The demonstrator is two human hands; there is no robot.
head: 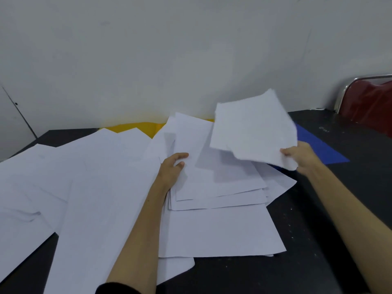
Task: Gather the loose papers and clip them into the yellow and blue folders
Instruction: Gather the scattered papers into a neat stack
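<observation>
Dark bench (318, 240), set against a pale wall (169, 49). Loose white papers (84, 177) spread over most of its left and centre, overlapping. Yellow folder (137, 127) at the far edge, mostly buried under sheets. Blue folder (318, 145) flat at right, near corner covered by paper. Red chair (369, 100) beyond the bench's right end. Gathered stack (218, 187) lies centre. Left hand (171, 168) grips the stack's left edge, thumb on top. Right hand (301, 155) pinches a lifted sheet (252, 128) by its corner, above the stack.
</observation>
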